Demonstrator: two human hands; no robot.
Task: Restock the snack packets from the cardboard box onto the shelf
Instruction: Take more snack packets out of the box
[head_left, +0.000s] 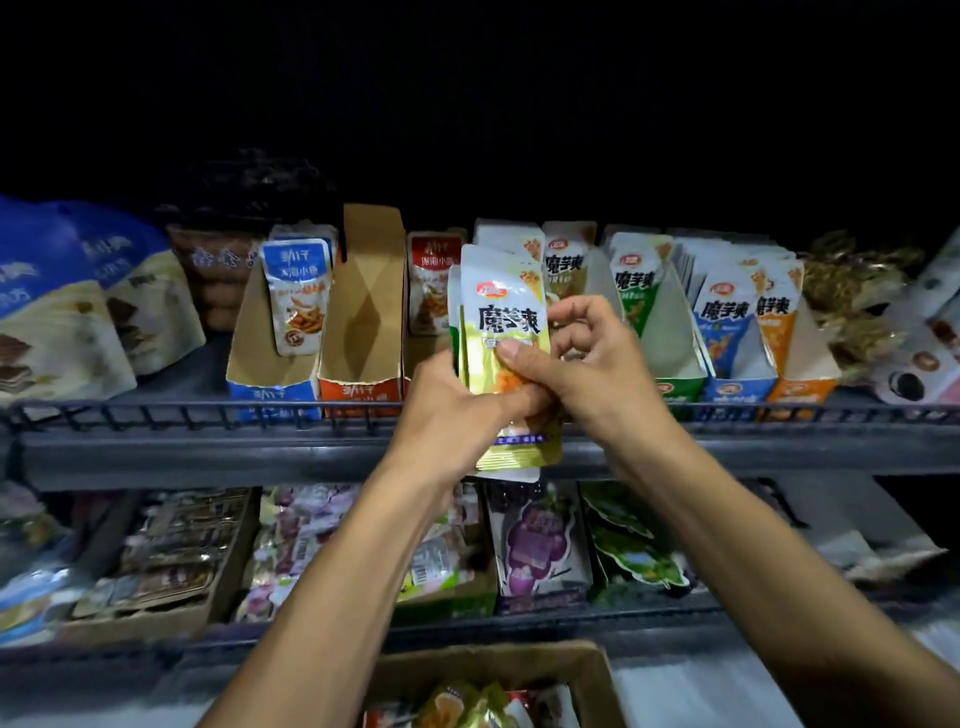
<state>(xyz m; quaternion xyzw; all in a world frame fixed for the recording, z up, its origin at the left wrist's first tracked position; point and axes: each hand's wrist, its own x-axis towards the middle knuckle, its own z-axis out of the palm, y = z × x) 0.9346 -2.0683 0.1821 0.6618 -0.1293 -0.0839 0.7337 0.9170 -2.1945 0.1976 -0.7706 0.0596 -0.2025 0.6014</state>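
- While both hands hold a small stack of yellow packets (503, 332) upright at the frame's centre, I judge the restock partly done: my left hand (457, 415) curls round the lower edge, my right hand (587, 364) pinches the front packet with its thumb.
- At 6 o'clock the cardboard box (592, 670) still holds packets, so more remain.
- At 12 o'clock of my hands, the matching row (563, 260) on the shelf (208, 452) looks like their place.
- At 9 o'clock an empty brown tray (363, 312) stands; the wire rail (156, 415) must be cleared.
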